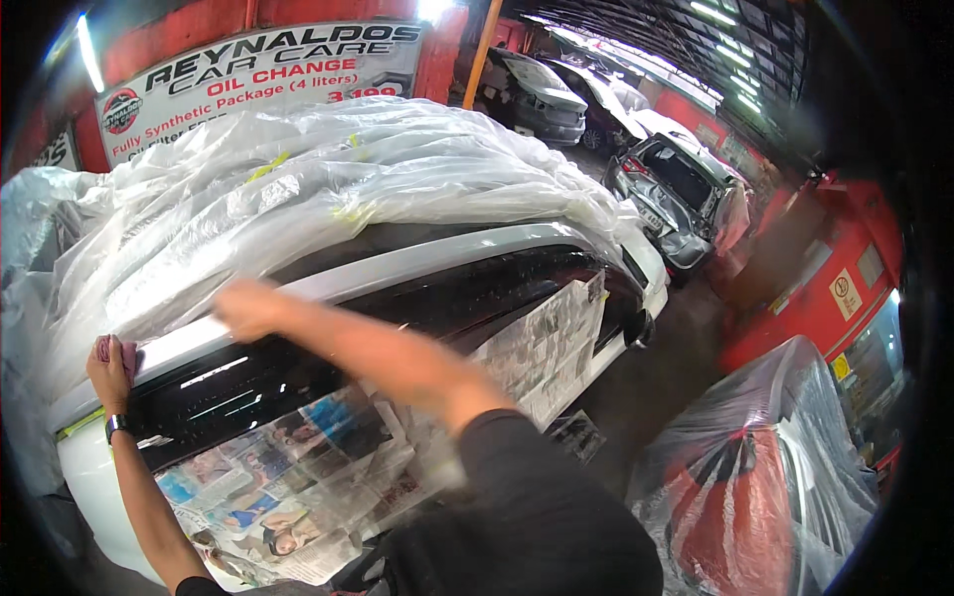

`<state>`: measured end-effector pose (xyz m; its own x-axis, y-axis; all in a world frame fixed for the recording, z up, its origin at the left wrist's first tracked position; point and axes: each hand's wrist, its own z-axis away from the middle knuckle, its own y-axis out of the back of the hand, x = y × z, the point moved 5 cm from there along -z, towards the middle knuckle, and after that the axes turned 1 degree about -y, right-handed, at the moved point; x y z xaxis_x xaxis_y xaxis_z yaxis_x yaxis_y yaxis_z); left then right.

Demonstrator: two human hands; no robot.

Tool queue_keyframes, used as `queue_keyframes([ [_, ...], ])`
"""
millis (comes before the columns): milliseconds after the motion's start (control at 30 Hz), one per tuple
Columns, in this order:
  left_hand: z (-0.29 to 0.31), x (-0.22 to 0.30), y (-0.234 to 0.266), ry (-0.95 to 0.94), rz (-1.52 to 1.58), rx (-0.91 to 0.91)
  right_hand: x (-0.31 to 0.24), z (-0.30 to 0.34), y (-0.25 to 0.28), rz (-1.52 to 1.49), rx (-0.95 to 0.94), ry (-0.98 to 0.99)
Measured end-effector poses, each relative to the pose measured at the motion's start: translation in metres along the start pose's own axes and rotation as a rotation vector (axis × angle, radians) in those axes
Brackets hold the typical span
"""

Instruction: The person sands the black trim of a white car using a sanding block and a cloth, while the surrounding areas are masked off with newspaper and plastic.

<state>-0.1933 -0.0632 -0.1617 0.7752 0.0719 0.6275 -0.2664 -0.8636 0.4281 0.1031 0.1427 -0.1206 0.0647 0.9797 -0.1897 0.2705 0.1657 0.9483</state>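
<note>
A white car (497,240) stands before me, its roof draped in clear plastic sheeting (328,169). Near the roof edge at the far left, my left hand (107,377) is closed on a mauve cloth (127,356) and rests at the white roof rail. A dark watch is on that wrist. My right arm reaches across the car, and my right hand (246,310) is over the white rail by the edge of the sheeting. Motion smears its fingers, so what they hold, if anything, is unclear. Newspaper (288,477) covers the lower part of the dark side windows (238,392).
Another sheet of newspaper (552,348) covers a window farther along. At the lower right, something red stands under clear plastic (735,497). Several vehicles, including a damaged grey car (668,194), are parked beyond. A red wall with a sign (248,84) rises behind the car.
</note>
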Motion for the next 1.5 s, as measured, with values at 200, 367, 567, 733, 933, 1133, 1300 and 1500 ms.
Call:
queue_keyframes([
  [200,-0.006,0.019,0.001,-0.070,-0.014,0.043,-0.045,-0.065,-0.015,-0.102,0.017,-0.027],
  [367,0.011,0.017,0.013,-0.156,-0.167,0.049,0.076,0.093,0.062,-0.070,-0.114,-0.215],
  [567,0.002,0.005,0.007,-0.075,-0.117,0.060,0.168,0.200,0.126,-0.100,-0.120,-0.419],
  [733,0.014,0.001,0.012,-0.085,-0.206,0.035,0.047,0.042,0.049,-0.103,-0.179,-0.164],
  [933,-0.009,0.002,-0.001,-0.105,-0.088,0.050,-0.044,-0.089,-0.022,-0.111,-0.032,-0.062],
  [1133,0.005,-0.022,0.005,0.062,0.085,0.023,0.092,0.084,0.045,-0.075,-0.064,-0.158],
  [1300,0.003,0.009,0.004,-0.014,-0.062,0.067,0.176,0.243,0.140,-0.023,-0.081,-0.537],
  [1500,0.011,0.010,0.005,-0.021,-0.050,0.040,0.043,0.063,0.035,-0.041,-0.074,-0.098],
])
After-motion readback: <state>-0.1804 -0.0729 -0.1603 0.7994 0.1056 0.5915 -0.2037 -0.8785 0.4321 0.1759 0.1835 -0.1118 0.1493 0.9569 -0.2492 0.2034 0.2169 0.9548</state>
